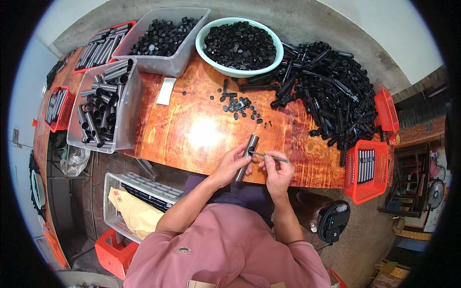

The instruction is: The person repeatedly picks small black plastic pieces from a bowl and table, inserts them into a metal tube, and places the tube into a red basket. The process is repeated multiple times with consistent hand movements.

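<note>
Pink shirt (216,245); grey tube (252,143) (shiny, slanted).

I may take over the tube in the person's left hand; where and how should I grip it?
Probably pinch the tube by its far end, coming from across the table: that end projects bare beyond the left hand, while the thin rod in the right hand points nearer the tube's middle.

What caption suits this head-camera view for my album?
Left hand holds a gray tube, right hand a thin rod pointed at it, at a wooden table bearing heaped black parts.
</note>
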### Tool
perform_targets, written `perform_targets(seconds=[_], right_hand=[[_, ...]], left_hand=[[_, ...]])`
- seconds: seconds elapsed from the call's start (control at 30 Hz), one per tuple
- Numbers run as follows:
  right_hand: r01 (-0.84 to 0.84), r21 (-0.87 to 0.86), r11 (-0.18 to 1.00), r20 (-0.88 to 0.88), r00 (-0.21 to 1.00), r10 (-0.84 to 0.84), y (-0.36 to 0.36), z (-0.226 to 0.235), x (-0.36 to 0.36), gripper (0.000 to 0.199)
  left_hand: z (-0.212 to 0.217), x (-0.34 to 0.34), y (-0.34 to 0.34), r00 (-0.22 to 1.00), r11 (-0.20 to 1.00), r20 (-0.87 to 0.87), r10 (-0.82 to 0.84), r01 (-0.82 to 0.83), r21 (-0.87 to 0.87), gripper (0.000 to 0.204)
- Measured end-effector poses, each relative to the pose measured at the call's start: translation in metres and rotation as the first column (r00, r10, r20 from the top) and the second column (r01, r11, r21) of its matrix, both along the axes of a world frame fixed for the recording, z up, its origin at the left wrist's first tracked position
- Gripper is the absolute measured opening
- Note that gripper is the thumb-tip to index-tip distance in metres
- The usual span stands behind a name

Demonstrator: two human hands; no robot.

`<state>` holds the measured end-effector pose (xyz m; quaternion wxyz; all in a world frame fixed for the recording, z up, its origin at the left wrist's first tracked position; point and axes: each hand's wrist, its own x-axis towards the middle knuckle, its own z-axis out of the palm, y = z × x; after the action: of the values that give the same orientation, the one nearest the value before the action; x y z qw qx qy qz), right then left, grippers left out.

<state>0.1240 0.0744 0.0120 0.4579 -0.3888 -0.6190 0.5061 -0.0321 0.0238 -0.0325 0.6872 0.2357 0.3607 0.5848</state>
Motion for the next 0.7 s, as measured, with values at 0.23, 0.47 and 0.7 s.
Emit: perform_targets(seconds=[0.23, 0.47, 0.7], right_hand=[[0.070, -0.039, 0.997, 0.001, 0.998, -0.070, 0.003, -0.004, -0.003, 0.008], [0.107, 0.145, 0.984, 0.114, 0.986, -0.124, 0.002, -0.009, -0.006, 0.006], [0.038, 0.340, 0.940, 0.218, 0.969, -0.118, 0.004, -0.003, -0.008, 0.005]], left_hand=[[-0.005, 0.001, 0.000, 1.000, 0.999, 0.002, 0.015, -0.015, 0.033, 0.063], [-0.009, 0.005, -0.001, 0.998, 0.997, -0.002, 0.060, -0.060, 0.046, 0.060], [-0.006, 0.003, -0.001, 0.999, 0.998, -0.001, 0.044, -0.044, 0.046, 0.064]])
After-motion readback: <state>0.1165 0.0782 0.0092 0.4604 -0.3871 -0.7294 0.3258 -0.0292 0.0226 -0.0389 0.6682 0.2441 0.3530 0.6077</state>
